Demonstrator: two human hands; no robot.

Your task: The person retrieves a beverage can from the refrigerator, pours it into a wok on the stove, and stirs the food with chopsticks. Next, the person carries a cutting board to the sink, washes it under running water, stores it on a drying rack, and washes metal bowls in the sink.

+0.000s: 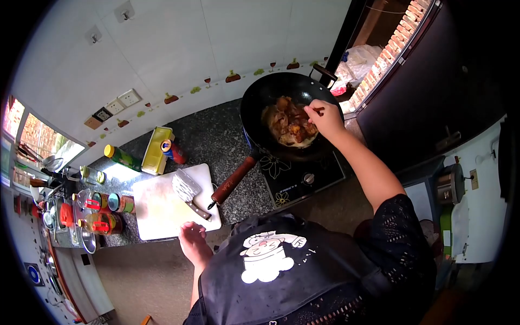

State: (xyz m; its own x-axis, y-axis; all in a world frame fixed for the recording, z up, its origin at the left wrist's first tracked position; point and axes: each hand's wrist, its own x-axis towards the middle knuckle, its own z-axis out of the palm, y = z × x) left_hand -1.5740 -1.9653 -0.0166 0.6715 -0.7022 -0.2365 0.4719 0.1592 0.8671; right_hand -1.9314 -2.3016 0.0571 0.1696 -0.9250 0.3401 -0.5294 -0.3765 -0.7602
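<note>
I view the right hand [327, 120] gripping, perhaps, a utensil [320, 111] above the wok [257, 97]; left hand [195, 244], loosely open, near the worktop's [252, 197] front edge.

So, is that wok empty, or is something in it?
Not empty: brownish food lies in the bottom of the wok, while its dark upper sides show bare.

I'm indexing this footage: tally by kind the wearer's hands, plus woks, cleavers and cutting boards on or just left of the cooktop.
Left hand and right hand: 2
Wok: 1
Cleaver: 1
Cutting board: 1
Total: 5
</note>
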